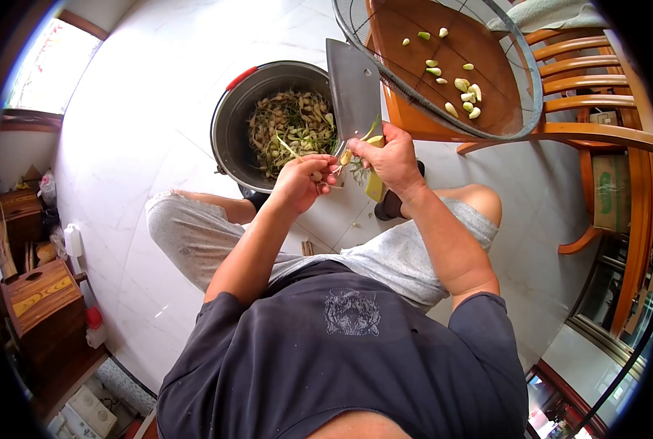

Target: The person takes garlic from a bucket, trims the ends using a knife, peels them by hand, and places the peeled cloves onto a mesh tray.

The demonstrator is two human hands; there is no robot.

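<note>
My right hand [394, 159] is closed around a cleaver, its broad grey blade [354, 91] pointing away from me and a yellow handle [375, 186] showing below the fingers. My right thumb presses near a small yellowish sprouted garlic clove [346, 156] beside the blade's base. With pinched fingers, my left hand [302, 181] holds garlic with a pale stem at that same spot, partly hidden by the fingers. Just beyond my left hand stands a metal pot [220, 135] with a red-sleeved handle, holding many sprouted garlic cloves [293, 121] with roots and green shoots.
A round wire mesh basket [537, 84] with several peeled garlic cloves [464, 86] rests on a wooden chair [597, 132] at the upper right. Small scraps lie on the pale tiled floor [140, 241] between my feet. Wooden boxes [45, 293] stand at the left.
</note>
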